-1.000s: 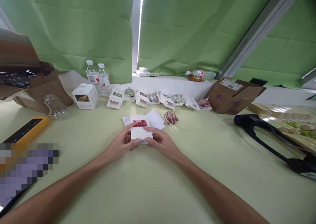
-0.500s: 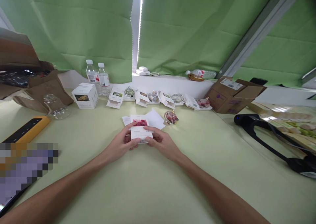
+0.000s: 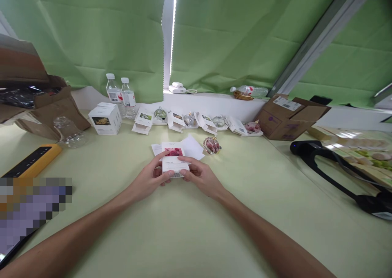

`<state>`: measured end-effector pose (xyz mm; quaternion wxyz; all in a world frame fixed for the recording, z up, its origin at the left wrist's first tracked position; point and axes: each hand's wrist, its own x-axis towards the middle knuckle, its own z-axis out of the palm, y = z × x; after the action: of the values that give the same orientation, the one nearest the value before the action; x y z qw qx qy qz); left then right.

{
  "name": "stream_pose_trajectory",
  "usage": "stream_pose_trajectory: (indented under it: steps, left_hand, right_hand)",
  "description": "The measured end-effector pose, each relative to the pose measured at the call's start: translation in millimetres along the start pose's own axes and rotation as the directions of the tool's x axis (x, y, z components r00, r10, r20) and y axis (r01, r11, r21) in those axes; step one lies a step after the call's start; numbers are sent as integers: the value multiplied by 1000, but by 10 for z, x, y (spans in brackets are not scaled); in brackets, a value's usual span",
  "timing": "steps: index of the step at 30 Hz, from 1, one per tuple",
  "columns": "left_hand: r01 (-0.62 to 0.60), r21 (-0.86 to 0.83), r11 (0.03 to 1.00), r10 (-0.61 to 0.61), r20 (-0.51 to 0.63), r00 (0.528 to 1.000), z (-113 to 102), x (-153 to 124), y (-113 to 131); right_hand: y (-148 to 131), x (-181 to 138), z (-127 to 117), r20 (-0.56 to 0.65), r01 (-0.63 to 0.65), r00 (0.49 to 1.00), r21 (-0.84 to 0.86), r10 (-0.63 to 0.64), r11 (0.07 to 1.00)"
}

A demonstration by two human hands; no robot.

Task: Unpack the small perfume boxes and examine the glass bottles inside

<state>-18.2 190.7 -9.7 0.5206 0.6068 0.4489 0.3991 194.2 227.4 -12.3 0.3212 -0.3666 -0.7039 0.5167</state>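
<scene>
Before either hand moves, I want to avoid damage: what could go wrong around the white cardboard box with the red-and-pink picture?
The round, clear ornament with dark red contents rests just beyond the right hand, so a forward sweep might knock it. The white paper sheets show around the far end of the box and could crease if it is pushed. The left hand and right hand grip the box from both sides, so a hard squeeze might dent it.
</scene>
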Motion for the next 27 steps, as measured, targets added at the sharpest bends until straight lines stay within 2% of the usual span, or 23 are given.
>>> stream_pose_trajectory:
  steps: [7,19,27]
  left_hand:
    - [-1,-4,1000,1,-11,1000,-12,13,-44]
    - [-4,-19,1000,3,-38,999,-17,-7,-23]
    - [-23,-71,997,19,-57,998,14,-34,-34]
  right_hand:
    - [-12,-6,1,-6,-13,1000,-7,13,1000]
    - [-57,-28,28,-11,46,999,-10,-46,999]
    - [-27,-32,39,-47,1,999,-1,-1,1000]
